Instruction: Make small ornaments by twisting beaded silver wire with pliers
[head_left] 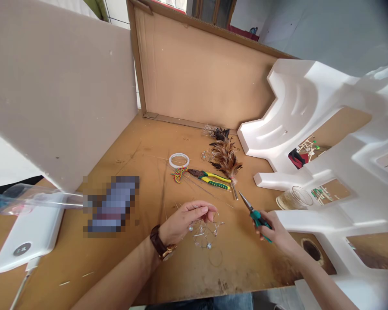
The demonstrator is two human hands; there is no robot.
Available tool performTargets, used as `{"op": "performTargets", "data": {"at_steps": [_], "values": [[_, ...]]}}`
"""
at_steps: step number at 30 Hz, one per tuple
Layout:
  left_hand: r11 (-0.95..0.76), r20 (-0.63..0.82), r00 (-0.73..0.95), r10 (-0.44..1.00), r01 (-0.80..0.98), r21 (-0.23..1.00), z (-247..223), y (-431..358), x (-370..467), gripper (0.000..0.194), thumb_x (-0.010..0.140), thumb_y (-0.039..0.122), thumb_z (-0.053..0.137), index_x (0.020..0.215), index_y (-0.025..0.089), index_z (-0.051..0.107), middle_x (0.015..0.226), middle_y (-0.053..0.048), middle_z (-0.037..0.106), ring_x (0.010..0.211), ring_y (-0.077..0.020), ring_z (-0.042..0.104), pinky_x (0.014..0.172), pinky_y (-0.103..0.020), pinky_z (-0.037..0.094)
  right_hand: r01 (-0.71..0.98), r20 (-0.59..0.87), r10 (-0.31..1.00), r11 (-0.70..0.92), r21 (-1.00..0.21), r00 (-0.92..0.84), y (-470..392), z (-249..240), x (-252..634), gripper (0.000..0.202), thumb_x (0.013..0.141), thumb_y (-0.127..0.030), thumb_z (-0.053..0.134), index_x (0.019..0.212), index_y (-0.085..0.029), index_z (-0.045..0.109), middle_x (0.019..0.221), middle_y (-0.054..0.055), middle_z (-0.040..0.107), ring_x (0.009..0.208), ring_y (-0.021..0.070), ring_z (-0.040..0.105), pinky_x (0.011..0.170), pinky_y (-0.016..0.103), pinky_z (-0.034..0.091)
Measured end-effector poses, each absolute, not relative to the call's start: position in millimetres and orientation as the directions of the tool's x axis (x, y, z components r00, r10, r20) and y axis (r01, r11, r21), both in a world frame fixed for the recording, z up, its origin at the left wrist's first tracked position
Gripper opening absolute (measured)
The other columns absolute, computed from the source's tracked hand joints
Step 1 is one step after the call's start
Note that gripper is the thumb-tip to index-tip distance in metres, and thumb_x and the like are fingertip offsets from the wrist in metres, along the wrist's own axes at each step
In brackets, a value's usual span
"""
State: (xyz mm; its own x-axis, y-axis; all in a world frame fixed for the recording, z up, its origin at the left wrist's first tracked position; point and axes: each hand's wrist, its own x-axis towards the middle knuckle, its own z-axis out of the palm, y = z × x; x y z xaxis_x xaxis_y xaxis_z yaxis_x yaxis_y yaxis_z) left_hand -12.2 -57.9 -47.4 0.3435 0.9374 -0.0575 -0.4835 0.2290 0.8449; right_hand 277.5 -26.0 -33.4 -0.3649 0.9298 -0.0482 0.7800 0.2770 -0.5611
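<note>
My left hand (194,217), with a brown-strapped watch (161,243) at the wrist, pinches a piece of bent silvery wire strung with clear beads (203,237). The wire loops hang below the fingers, over the table. Off to the right, my right hand (268,228) grips green-handled needle-nose pliers (255,213), whose tips point up and left, apart from the wire. Beyond the hands lie yellow-and-green combination pliers (210,178) and a bundle of brown feathers (226,153) on a stick.
A white tape roll (179,160) with coloured threads (179,174) lies mid-table. White moulded foam (297,112) borders the right, near a glass cup (294,198). At left are a pixelated area (113,204), a white power bank (29,237) and a white board (61,86). Cardboard (197,73) stands behind.
</note>
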Motion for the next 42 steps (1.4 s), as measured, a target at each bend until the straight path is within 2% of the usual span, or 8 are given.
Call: {"op": "performTargets", "data": {"at_steps": [1,2,4,8,13,21,34,42], "values": [[0.239,-0.059,0.358,0.932,-0.483,0.842,-48,-58,-13,0.020,0.077,0.033,0.062,0.084,0.016,0.070,0.071,-0.002,0.062,0.069,-0.0107,0.053,0.066,-0.022,0.038,0.712,-0.147,0.884,0.248,-0.657,-0.444,-30,-25,276,0.032,0.073,-0.020,0.038,0.100,-0.017,0.057,0.072,0.003,0.061,0.062,0.0167,0.058,0.057,0.027,0.044],[0.251,-0.061,0.376,0.925,-0.480,0.841,-49,-58,-13,0.020,0.077,0.032,0.061,0.084,0.016,0.070,0.071,-0.002,0.062,0.068,-0.0107,0.053,0.066,-0.022,0.038,0.678,-0.170,0.857,0.247,-0.692,-0.487,-35,-15,274,0.036,0.073,-0.020,0.039,0.106,-0.017,0.054,0.082,0.005,0.063,0.071,0.0182,0.060,0.062,0.028,0.046],[0.276,-0.063,0.422,0.904,-0.466,0.840,-50,-58,-13,0.020,0.078,0.032,0.061,0.085,0.016,0.070,0.071,-0.002,0.062,0.067,-0.0106,0.052,0.065,-0.022,0.038,0.710,-0.164,0.833,0.328,-0.623,-0.529,-43,2,267,0.045,0.066,-0.015,0.044,0.110,-0.019,0.052,0.094,0.006,0.063,0.083,0.0203,0.059,0.073,0.030,0.046],[0.297,-0.043,0.493,0.869,-0.450,0.842,-49,-59,-14,0.021,0.077,0.033,0.062,0.084,0.015,0.071,0.068,-0.003,0.061,0.066,-0.0112,0.053,0.066,-0.023,0.037,0.738,-0.164,0.771,0.492,-0.463,-0.616,-54,19,257,0.053,0.059,-0.012,0.046,0.111,-0.022,0.054,0.105,0.006,0.060,0.091,0.0217,0.056,0.080,0.030,0.044],[0.260,-0.001,0.516,0.856,-0.430,0.865,-47,-59,-16,0.022,0.078,0.032,0.061,0.085,0.014,0.070,0.069,-0.004,0.062,0.069,-0.0127,0.054,0.070,-0.024,0.039,0.755,-0.186,0.754,0.538,-0.376,-0.630,-57,19,254,0.053,0.058,-0.012,0.048,0.109,-0.024,0.054,0.107,0.005,0.059,0.091,0.0202,0.056,0.080,0.029,0.044],[0.115,0.087,0.509,0.856,-0.352,0.929,-47,-59,-20,0.023,0.082,0.031,0.056,0.088,0.013,0.070,0.072,-0.005,0.064,0.072,-0.0137,0.056,0.073,-0.025,0.040,0.741,-0.212,0.725,0.563,-0.367,-0.656,-61,23,247,0.052,0.060,-0.011,0.049,0.111,-0.021,0.051,0.107,0.007,0.056,0.093,0.0207,0.054,0.081,0.032,0.042],[0.102,0.075,0.502,0.861,-0.317,0.943,-51,-57,-16,0.025,0.083,0.032,0.054,0.090,0.013,0.069,0.073,-0.004,0.063,0.074,-0.0139,0.055,0.074,-0.025,0.041,0.815,-0.203,0.792,0.535,-0.223,-0.576,-71,43,239,0.048,0.060,-0.013,0.047,0.106,-0.022,0.053,0.099,0.006,0.057,0.088,0.0216,0.053,0.076,0.034,0.041],[0.092,0.078,0.517,0.852,-0.295,0.951,-49,-59,-18,0.025,0.083,0.032,0.054,0.089,0.014,0.070,0.072,-0.004,0.064,0.073,-0.0136,0.056,0.074,-0.025,0.041,0.803,-0.231,0.770,0.552,-0.225,-0.595,-70,53,231,0.046,0.059,-0.012,0.047,0.104,-0.021,0.055,0.096,0.006,0.057,0.086,0.0207,0.054,0.074,0.032,0.040]]}}
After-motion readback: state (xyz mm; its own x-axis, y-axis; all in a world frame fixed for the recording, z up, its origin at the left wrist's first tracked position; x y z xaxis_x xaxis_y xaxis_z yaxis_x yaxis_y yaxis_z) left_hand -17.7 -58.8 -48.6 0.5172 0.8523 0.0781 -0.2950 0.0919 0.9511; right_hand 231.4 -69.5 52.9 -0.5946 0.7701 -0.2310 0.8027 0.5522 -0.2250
